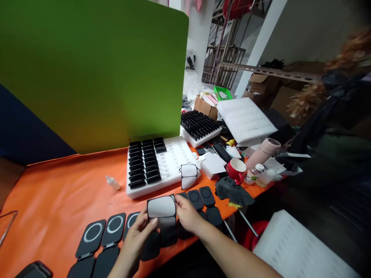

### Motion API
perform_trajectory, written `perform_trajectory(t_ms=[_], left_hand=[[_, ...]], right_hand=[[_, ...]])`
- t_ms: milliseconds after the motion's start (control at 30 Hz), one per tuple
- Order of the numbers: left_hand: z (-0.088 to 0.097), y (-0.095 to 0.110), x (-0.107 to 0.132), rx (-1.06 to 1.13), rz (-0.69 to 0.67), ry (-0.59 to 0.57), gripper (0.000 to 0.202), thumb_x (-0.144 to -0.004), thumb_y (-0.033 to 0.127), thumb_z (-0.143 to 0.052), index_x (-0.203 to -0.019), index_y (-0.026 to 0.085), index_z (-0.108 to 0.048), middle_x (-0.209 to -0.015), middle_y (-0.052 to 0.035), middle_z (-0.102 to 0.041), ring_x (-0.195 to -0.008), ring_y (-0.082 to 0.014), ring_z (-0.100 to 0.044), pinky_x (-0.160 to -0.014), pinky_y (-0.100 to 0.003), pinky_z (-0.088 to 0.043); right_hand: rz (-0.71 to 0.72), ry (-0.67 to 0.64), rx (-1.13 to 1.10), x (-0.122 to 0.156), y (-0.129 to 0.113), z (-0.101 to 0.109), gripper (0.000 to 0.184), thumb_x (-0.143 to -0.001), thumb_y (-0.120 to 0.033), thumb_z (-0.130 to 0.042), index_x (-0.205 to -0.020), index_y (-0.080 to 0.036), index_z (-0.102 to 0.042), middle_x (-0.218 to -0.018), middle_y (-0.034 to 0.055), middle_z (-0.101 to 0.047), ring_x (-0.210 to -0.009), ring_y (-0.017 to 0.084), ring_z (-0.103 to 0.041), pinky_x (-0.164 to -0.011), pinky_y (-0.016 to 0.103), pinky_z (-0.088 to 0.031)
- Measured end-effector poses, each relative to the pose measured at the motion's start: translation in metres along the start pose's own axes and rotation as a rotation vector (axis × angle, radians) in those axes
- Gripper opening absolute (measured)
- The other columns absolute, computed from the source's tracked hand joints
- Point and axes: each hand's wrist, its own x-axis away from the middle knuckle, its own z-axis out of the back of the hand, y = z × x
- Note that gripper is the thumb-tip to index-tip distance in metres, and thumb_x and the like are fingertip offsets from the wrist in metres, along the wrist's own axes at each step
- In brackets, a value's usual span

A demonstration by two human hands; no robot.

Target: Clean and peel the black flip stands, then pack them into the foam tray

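My left hand [135,236] grips the lower left side of a black-edged sticker sheet [161,207] with pale rounded panels, its thumb on the front. At the sheet's upper right edge, my right hand [188,213] pinches the border between thumb and fingers. The sheet is held over a row of folding black pads lying open on the orange table. To the left, one pad [92,236] and its neighbour [113,228] show white rings. Right of my hands, another pad [206,196] has a dark ring. My hands and the sheet hide the middle pads.
Beyond my hands, a white foam tray [171,177] holds rows of black pieces, with similar sheets [189,177] at its front right. A small dropper bottle [113,183] lies to its left. A red mug [235,170], pink flask [263,153] and dark cloth [234,191] are at right.
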Motion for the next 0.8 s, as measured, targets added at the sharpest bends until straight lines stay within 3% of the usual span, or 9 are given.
perform_trajectory(t_ms=[67,133,200,267,333,533,667,733,800], left_hand=[[-0.006,-0.001,-0.004,0.002,0.052,-0.046,0.036,-0.055,0.041,-0.073,-0.078,0.015,-0.065,-0.081,-0.0068,-0.067,-0.081,-0.0251,-0.061,-0.07,-0.029,-0.049],[-0.011,-0.006,-0.009,0.044,0.075,-0.042,0.044,-0.052,0.039,-0.076,-0.088,0.016,-0.063,-0.083,-0.0058,-0.068,-0.082,-0.0247,-0.061,-0.069,-0.028,-0.05],[-0.014,-0.011,-0.011,0.116,0.086,-0.021,0.064,-0.05,0.035,-0.078,-0.108,0.02,-0.055,-0.088,-0.0047,-0.067,-0.087,-0.0255,-0.061,-0.067,-0.028,-0.05],[-0.016,-0.012,-0.011,0.173,0.113,-0.002,0.082,-0.049,0.033,-0.079,-0.122,0.024,-0.042,-0.093,-0.0041,-0.067,-0.092,-0.026,-0.059,-0.066,-0.027,-0.051],[-0.017,-0.008,-0.008,0.181,0.145,0.017,0.084,-0.049,0.032,-0.079,-0.124,0.023,-0.041,-0.098,-0.0049,-0.066,-0.099,-0.0262,-0.057,-0.07,-0.026,-0.05],[-0.017,0.01,-0.003,0.134,0.196,0.023,0.048,-0.057,0.037,-0.074,-0.098,0.017,-0.058,-0.094,-0.0055,-0.067,-0.092,-0.0247,-0.06,-0.07,-0.025,-0.049],[-0.026,0.005,-0.001,0.072,0.142,-0.055,0.048,-0.053,0.041,-0.075,-0.09,0.016,-0.058,-0.088,-0.0056,-0.066,-0.085,-0.0238,-0.061,-0.067,-0.026,-0.05],[-0.036,-0.003,0.005,-0.027,0.093,-0.033,0.054,-0.054,0.044,-0.074,-0.097,0.017,-0.056,-0.092,-0.0062,-0.065,-0.09,-0.0249,-0.059,-0.067,-0.027,-0.05],[-0.048,-0.014,0.015,-0.129,0.002,-0.019,0.062,-0.057,0.044,-0.072,-0.11,0.02,-0.05,-0.11,-0.0075,-0.059,-0.104,-0.026,-0.052,-0.076,-0.028,-0.049]], right_hand=[[0.02,0.033,-0.123,0.0,0.004,0.011,0.028,-0.089,-0.029,-0.034,-0.098,-0.019,-0.058,-0.088,0.0043,-0.063,-0.082,0.016,-0.058,-0.076,0.028,-0.045],[-0.025,0.29,-0.052,-0.01,0.018,0.024,0.029,-0.083,-0.029,-0.044,-0.108,-0.017,-0.054,-0.109,0.0096,-0.057,-0.102,0.02,-0.052,-0.088,0.033,-0.04],[-0.15,0.542,0.086,-0.027,0.037,0.038,0.049,-0.076,-0.029,-0.054,-0.12,-0.011,-0.045,-0.125,0.0166,-0.044,-0.118,0.026,-0.038,-0.098,0.039,-0.031],[-0.28,0.597,0.15,-0.043,0.055,0.048,0.069,-0.069,-0.03,-0.061,-0.127,-0.005,-0.034,-0.13,0.0218,-0.036,-0.122,0.03,-0.031,-0.1,0.043,-0.026],[-0.351,0.572,0.143,-0.054,0.064,0.051,0.072,-0.066,-0.029,-0.064,-0.127,-0.003,-0.034,-0.127,0.0236,-0.039,-0.12,0.032,-0.033,-0.099,0.044,-0.027],[-0.292,0.401,0.009,-0.027,0.031,0.034,0.021,-0.081,-0.031,-0.047,-0.089,-0.015,-0.059,-0.087,0.0096,-0.062,-0.085,0.022,-0.057,-0.078,0.034,-0.044],[-0.072,0.035,-0.458,0.027,-0.011,0.03,0.032,-0.088,-0.04,-0.038,-0.102,-0.02,-0.057,-0.092,0.005,-0.062,-0.09,0.018,-0.056,-0.082,0.03,-0.043],[-0.027,-0.019,-0.67,0.055,-0.023,0.032,0.042,-0.09,-0.045,-0.029,-0.113,-0.019,-0.052,-0.103,0.0071,-0.059,-0.099,0.019,-0.053,-0.088,0.032,-0.04],[-0.065,0.005,-0.753,0.082,-0.024,0.032,0.045,-0.088,-0.047,-0.036,-0.12,-0.018,-0.047,-0.109,0.0082,-0.057,-0.103,0.02,-0.051,-0.091,0.034,-0.038]])
